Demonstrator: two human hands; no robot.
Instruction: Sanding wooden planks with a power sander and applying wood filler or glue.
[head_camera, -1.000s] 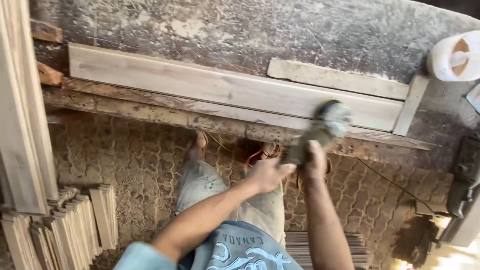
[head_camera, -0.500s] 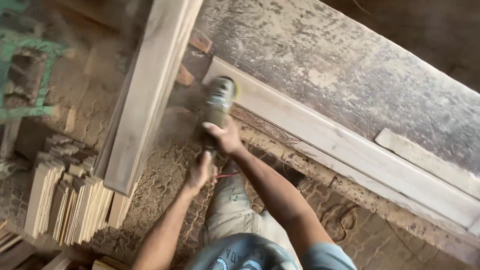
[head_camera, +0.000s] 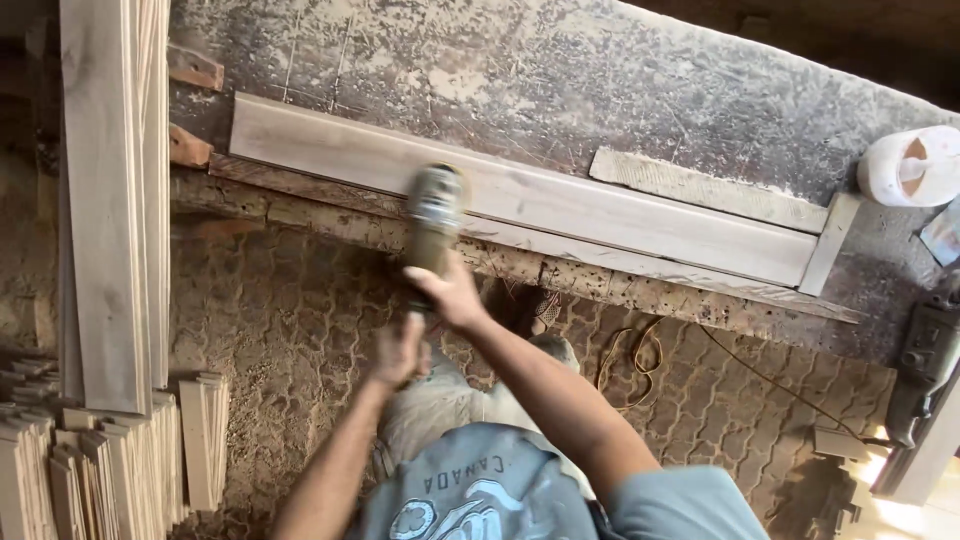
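Note:
A long pale wooden board (head_camera: 620, 215) lies along the near edge of a dusty workbench (head_camera: 560, 80). A handheld power sander (head_camera: 435, 215) rests its head on the board, left of the middle. My right hand (head_camera: 450, 290) grips the tool's body just behind the head. My left hand (head_camera: 400, 350) holds the rear of its handle, lower and closer to me. A thin cable (head_camera: 630, 350) trails on the ground under the bench.
Tall planks (head_camera: 105, 200) lean at the left, with a stack of short wooden slats (head_camera: 110, 460) below them. A short board (head_camera: 705, 188) and an end stop (head_camera: 828, 245) lie on the bench. A white roll (head_camera: 910, 165) sits at right, a dark tool (head_camera: 925, 360) below it.
The sander went from the board's right part to its left end, and now sits left of the middle. Both hands stayed on it. The view has swung with my head.

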